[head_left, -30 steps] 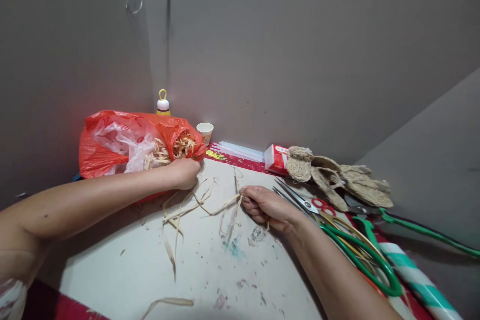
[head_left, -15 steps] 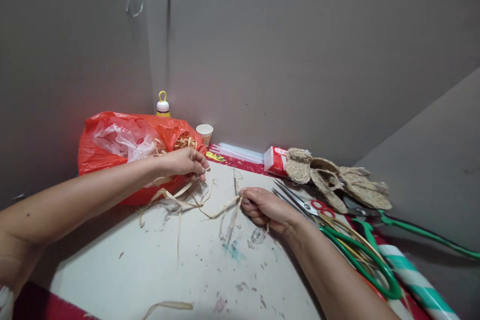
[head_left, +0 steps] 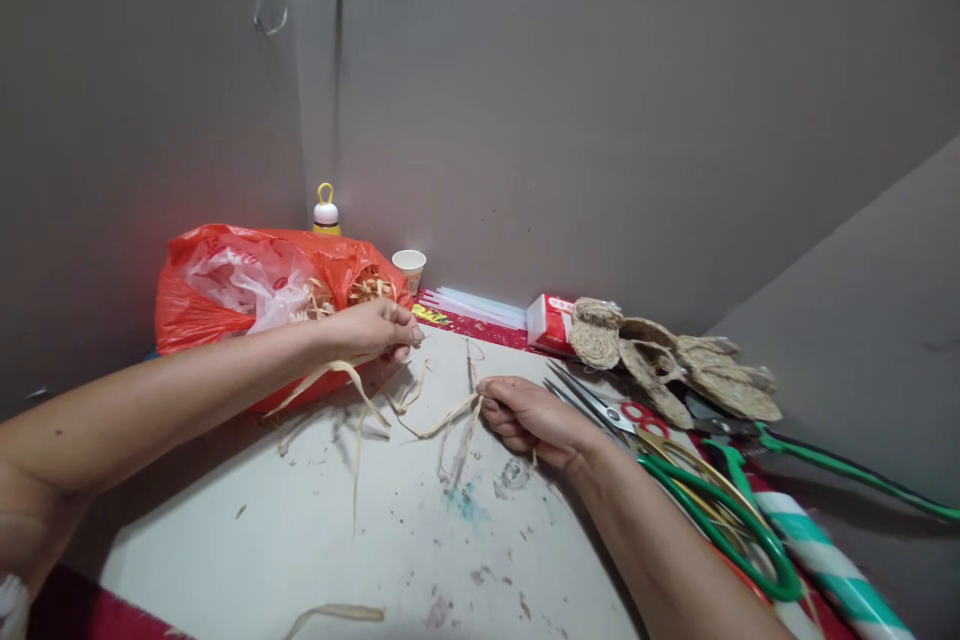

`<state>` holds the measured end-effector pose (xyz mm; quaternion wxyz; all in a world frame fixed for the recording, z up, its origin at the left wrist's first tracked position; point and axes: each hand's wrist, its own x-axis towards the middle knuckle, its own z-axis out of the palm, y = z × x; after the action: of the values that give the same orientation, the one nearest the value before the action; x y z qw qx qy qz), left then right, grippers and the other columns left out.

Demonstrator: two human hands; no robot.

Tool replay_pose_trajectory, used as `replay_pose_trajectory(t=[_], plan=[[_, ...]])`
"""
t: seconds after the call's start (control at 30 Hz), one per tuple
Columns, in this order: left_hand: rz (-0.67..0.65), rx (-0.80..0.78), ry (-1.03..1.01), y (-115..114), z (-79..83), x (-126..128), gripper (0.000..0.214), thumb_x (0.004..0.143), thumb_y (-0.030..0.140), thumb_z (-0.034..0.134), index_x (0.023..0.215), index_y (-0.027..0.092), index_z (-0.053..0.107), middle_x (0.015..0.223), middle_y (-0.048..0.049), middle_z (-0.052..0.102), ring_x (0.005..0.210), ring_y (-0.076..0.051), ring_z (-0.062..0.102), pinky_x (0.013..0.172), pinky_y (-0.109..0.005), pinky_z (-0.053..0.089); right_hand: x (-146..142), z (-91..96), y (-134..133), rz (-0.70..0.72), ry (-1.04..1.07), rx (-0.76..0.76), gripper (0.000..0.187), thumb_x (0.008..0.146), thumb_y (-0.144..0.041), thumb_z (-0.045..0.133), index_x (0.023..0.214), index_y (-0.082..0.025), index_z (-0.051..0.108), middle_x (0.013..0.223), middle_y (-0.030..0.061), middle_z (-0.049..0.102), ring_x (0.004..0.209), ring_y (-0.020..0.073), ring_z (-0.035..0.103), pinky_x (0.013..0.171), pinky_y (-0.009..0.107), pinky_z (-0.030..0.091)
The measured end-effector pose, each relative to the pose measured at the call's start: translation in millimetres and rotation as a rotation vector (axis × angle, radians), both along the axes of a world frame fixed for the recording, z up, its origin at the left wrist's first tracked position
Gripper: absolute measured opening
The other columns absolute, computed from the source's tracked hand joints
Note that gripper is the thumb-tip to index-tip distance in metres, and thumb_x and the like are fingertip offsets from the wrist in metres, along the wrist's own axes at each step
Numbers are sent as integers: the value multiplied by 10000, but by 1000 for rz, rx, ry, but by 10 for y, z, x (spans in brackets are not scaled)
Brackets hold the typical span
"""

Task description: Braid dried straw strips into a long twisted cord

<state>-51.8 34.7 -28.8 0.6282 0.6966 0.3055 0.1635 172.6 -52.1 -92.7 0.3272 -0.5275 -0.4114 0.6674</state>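
My left hand (head_left: 377, 328) is closed in a pinch on pale raffia strips (head_left: 352, 382) that trail down from it, just in front of the mouth of a red plastic bag (head_left: 225, 285) stuffed with more raffia. My right hand (head_left: 529, 412) rests on the white board (head_left: 360, 530), fingers closed on the ends of other raffia strips (head_left: 450, 415) that run leftward toward the left hand. A loose strip (head_left: 334, 612) lies near the front edge.
Scissors with red handles (head_left: 611, 405), green-handled shears (head_left: 720, 510), woven straw pieces (head_left: 667, 350), a red-and-white box (head_left: 549, 318), a paper cup (head_left: 409, 266), a small yellow-topped bottle (head_left: 325, 210) and a striped roll (head_left: 832, 560) crowd the right and back. Grey walls close in all around.
My left hand came out of the bag's mouth and now lifts a pinch of raffia strips a little up and right. My right hand has stayed put.
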Motion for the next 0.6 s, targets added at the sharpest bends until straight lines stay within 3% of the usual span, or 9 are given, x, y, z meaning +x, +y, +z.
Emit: replay_pose_trajectory(t=[0.07,0.13,0.2,0.3,0.43,0.53,0.6], plan=[[38,-70,-23,-7,18,14,113,718,237,600,746,138,554,573,7,583,449,-62,451,485,-211,348,-4,10,-4,-7,-5,-2,268,735,-270,490,562,-198,298,467,-99,236,384,26,119,346,163,54],[54,-100,-33,-16,51,34,164,713,191,593,864,138,559,688,-27,642,481,-71,487,497,-222,374,-8,21,-8,-8,-11,-2,275,740,-283,498,570,-199,299,466,-100,238,384,26,123,347,164,56],[45,-62,-13,-18,100,53,160,711,162,590,864,137,549,739,-44,660,494,-69,498,501,-220,380,-12,31,-12,-3,-11,3,279,746,-296,504,581,-200,301,470,-101,236,387,27,121,350,163,57],[60,115,3,16,202,55,76,744,202,582,746,147,529,656,-18,636,461,-59,473,479,-201,348,-21,43,-17,7,-13,4,279,756,-306,503,590,-201,305,474,-104,232,393,30,107,350,159,57],[47,345,112,135,325,0,159,763,289,574,662,170,547,489,36,535,407,-60,414,458,-193,308,-25,54,-23,17,-17,2,288,767,-318,501,591,-203,302,473,-105,224,400,34,100,348,157,52],[16,526,369,190,314,1,150,658,185,639,545,171,541,432,41,510,401,-66,415,444,-191,288,-13,47,-21,24,10,-2,288,770,-318,510,599,-201,311,479,-105,226,403,33,102,352,156,50],[42,513,403,155,265,54,125,642,149,616,553,175,531,438,39,536,403,-72,441,432,-186,288,0,35,-15,30,17,-12,274,770,-315,517,610,-198,327,483,-106,228,402,32,106,353,155,49]])
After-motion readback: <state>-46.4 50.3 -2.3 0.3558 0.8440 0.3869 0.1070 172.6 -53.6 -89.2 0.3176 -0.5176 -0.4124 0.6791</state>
